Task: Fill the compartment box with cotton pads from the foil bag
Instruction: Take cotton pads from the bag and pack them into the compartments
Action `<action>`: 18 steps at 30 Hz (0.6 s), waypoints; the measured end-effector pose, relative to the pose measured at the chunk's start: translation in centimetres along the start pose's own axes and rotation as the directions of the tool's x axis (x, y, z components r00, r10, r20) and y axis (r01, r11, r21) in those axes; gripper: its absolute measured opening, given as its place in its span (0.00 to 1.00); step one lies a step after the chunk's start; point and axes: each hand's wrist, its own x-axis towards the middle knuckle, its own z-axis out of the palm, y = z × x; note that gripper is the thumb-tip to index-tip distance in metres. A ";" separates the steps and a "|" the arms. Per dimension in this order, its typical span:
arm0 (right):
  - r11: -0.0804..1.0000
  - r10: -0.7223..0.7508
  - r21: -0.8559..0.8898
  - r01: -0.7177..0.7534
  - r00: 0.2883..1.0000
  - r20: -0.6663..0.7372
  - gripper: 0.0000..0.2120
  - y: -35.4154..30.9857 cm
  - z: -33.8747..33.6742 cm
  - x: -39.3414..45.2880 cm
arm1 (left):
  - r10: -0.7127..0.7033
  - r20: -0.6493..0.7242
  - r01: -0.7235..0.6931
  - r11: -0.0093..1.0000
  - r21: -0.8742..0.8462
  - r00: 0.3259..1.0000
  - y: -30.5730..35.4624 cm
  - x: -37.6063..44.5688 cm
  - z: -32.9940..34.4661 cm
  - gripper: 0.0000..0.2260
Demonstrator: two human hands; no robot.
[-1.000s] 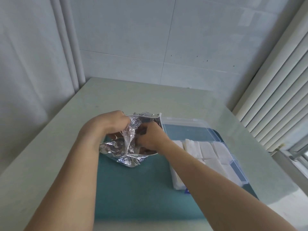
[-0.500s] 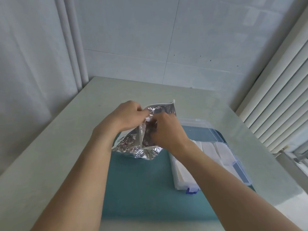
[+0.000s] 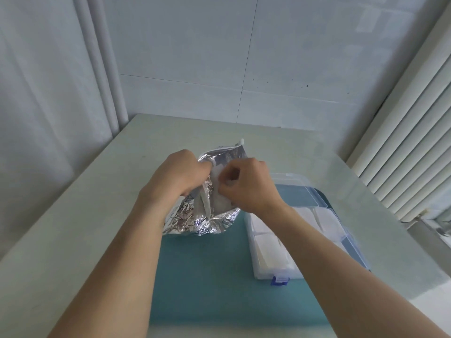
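The foil bag [image 3: 202, 215] is held up above the far left part of the teal mat [image 3: 214, 276], crumpled and silvery, its mouth turned toward the person and its sealed top edge pointing away; its lower end hangs close to the mat, though whether it touches cannot be told. The left hand [image 3: 180, 172] grips the bag's left side near the mouth, fingers curled round the foil; the right hand [image 3: 249, 184] is at the opening, its fingers [image 3: 223, 189] curled and seemingly pinching something white at the mouth, possibly a cotton pad [image 3: 219, 201], though the view there is too blurred to be sure. Just right of the bag, the compartment box [image 3: 275, 274] lies on the mat, clear plastic with a blue latch [image 3: 280, 280] at its near edge; its lid [image 3: 300, 193] is open and lies flat on the far side. White pads [image 3: 324, 220] fill the compartments that show; the right forearm crosses over the box and hides part of it. The mat sits on a pale table [image 3: 73, 228] set into a corner; a white tiled wall [image 3: 268, 57] stands behind, a pipe [image 3: 102, 57] runs down the left, and slatted blinds [image 3: 410, 132] hang on the right.
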 end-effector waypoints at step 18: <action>0.968 0.098 -0.252 -0.022 0.950 0.297 0.09 0.9 0.5 0.1 | -0.108 0.284 0.091 0.993 0.075 0.953 0.3 -0.5 0.6 0.12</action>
